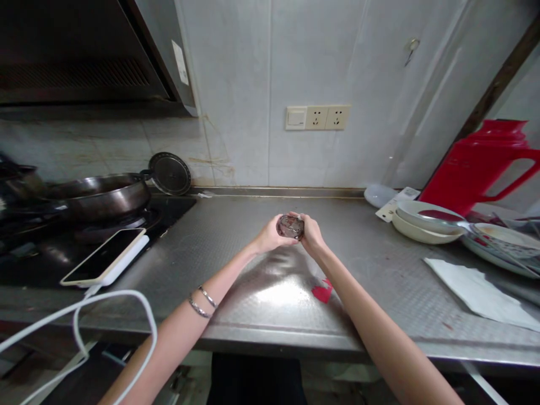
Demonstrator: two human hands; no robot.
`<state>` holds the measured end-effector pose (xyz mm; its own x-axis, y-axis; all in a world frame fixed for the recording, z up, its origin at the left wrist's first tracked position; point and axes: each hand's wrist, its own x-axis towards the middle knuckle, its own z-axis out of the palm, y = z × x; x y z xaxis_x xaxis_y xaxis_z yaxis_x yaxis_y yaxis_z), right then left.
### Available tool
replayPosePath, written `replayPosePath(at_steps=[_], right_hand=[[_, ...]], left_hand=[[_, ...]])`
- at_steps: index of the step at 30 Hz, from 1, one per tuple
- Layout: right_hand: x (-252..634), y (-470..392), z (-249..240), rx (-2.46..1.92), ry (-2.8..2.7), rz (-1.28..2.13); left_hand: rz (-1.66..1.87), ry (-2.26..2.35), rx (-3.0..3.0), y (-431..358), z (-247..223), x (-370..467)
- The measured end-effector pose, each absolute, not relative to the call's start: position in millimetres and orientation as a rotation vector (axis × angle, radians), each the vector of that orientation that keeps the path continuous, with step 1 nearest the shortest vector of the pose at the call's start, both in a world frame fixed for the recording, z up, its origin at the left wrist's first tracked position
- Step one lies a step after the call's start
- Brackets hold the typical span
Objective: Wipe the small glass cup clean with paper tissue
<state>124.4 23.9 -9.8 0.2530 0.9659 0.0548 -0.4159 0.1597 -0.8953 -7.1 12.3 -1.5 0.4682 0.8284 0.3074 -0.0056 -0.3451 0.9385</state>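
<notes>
Over the steel counter (236,270), my left hand (270,235) and my right hand (311,232) close around a small round brownish container (291,226) from either side. Its round face looks shiny and see-through, with brown and grey patches; the contents cannot be made out. Fingers of both hands hide its sides. Below my right forearm lies a red paper-like piece (323,292), partly covered by the arm. Two silver bracelets (202,302) circle my left wrist area.
A steel pan (101,197) stands on the black stove at left, with a round dark lid (170,173) leaning behind it. A phone (105,256) on a white cable lies near the front. At right are stacked bowls (426,228), a red thermos (485,163) and a white napkin (476,289).
</notes>
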Motion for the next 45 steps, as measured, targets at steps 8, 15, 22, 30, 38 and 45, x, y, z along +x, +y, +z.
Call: replayPosePath(at_steps=[8, 15, 22, 30, 38, 45], right_hand=[[113.3, 24.0, -21.4, -0.905, -0.873, 1.000], [116.6, 26.4, -23.1, -0.913, -0.837, 0.999], [128.0, 27.5, -12.8, -0.937, -0.815, 1.053], [118.6, 21.8, -17.6, -0.989, -0.945, 0.921], [116.7, 23.8, -24.0, -0.997, -0.896, 0.906], [130.3, 32.0, -17.9, -0.987, -0.780, 1.010]], left_hand=[[1.360, 1.238, 1.803, 13.3, -11.7, -4.2], [1.207, 1.005, 1.662, 10.5, -6.3, -3.1], [1.045, 0.820, 1.613, 12.2, -2.0, -7.1], [1.231, 1.081, 1.716, 15.7, -10.9, -4.4], [1.289, 1.098, 1.644, 12.9, -11.2, 0.0], [1.022, 0.747, 1.527, 4.0, 3.4, -6.1]])
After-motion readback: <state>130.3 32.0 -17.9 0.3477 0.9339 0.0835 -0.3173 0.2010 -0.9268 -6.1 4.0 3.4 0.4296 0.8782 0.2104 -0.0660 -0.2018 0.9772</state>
